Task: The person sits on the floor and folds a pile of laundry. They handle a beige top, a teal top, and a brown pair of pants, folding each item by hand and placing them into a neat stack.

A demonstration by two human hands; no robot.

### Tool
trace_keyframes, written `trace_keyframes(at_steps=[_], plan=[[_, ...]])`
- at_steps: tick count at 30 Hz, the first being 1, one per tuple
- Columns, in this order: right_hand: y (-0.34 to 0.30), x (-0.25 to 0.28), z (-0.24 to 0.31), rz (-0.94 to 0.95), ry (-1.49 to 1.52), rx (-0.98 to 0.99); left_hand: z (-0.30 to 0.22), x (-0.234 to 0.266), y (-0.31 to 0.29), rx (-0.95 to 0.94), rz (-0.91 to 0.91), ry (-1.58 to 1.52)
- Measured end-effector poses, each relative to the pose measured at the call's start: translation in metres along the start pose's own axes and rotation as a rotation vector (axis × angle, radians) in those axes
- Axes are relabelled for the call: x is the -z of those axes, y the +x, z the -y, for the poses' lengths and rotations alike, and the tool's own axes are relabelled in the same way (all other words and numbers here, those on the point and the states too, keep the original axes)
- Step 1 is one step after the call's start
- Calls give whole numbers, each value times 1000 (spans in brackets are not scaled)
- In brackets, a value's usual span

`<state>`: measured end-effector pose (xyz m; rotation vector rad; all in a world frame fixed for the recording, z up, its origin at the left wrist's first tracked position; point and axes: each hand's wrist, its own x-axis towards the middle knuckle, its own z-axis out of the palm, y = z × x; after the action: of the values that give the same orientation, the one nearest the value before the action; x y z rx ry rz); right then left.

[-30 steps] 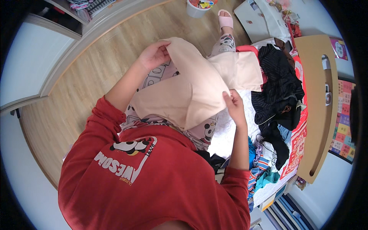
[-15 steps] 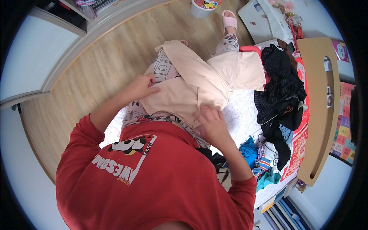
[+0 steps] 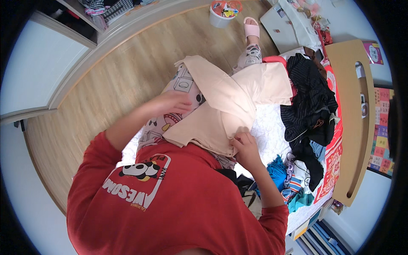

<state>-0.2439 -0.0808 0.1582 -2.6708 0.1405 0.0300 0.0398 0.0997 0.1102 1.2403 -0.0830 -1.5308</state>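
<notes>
A beige garment point(image 3: 221, 114) lies across my lap, over patterned trousers point(image 3: 160, 123). One long beige panel of it slants over the rest, and another part spreads right toward the bed; whether it is a top or trousers I cannot make out. At the garment's near right corner, my right hand point(image 3: 245, 146) is closed, with thumb and fingers pinching the cloth. My left hand point(image 3: 176, 102), slightly blurred, hovers over my left thigh beside the garment's left edge. Its fingers are stretched out and hold nothing.
On the bed to the right lie a black pinstriped garment point(image 3: 308, 95), a blue fringed cloth point(image 3: 277, 170) and a teal cloth point(image 3: 301, 200). Beyond them stands a wooden headboard point(image 3: 352, 127). A white bucket point(image 3: 221, 20) is on the floor ahead, near an open wardrobe point(image 3: 72, 25).
My left hand has come off the garment and moved right and down. The garment's left part has shifted right, baring more of my thigh. My right hand has moved slightly right and down.
</notes>
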Motion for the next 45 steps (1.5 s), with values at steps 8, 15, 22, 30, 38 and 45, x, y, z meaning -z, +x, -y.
trace_keyframes(at_steps=[8, 15, 22, 30, 38, 45], plan=[[-9, 6, -1, -43, 159, -122, -2, -38, 126, -270, -36, -676], [11, 21, 27, -225, 271, -282, -36, -15, 135, -225, -124, -807], [10, -5, 20, -120, 134, -354, -41, 17, 118, -413, 250, -926], [-4, -5, 13, -79, 212, -226, -51, 34, 69, -371, -18, -735], [16, 0, -77, -438, 823, -951, -45, 24, 61, -406, -242, -597], [57, -4, -118, -103, 1355, -1196, -55, 15, 62, -391, -210, -515]])
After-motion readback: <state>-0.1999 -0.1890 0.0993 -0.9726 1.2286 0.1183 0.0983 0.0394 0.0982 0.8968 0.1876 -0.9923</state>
